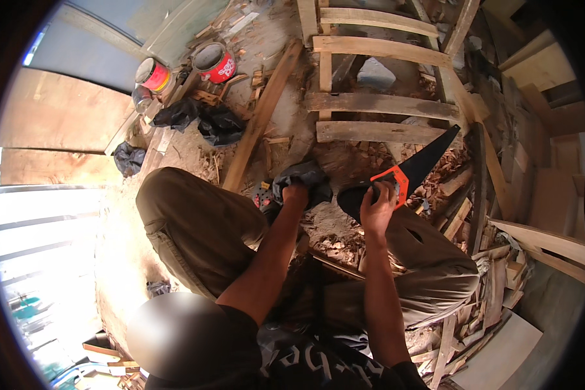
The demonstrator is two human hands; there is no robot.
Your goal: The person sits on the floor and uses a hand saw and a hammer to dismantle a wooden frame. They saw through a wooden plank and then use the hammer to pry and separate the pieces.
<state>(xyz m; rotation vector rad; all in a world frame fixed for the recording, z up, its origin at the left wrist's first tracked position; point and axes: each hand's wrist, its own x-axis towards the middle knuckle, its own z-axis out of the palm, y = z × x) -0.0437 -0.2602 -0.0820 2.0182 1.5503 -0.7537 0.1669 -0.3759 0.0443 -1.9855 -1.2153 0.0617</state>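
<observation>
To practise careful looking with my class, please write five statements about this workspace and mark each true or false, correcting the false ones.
1. The right hand holds a saw. True.
2. The saw's handle is blue. False: the handle is mainly orange.
3. The left hand touches a dark crumpled bundle. True.
4. The slatted wooden frame lies at the picture's left edge. False: the frame is at the top, right of centre.
5. The open red bucket is left of the long plank. True.
</observation>
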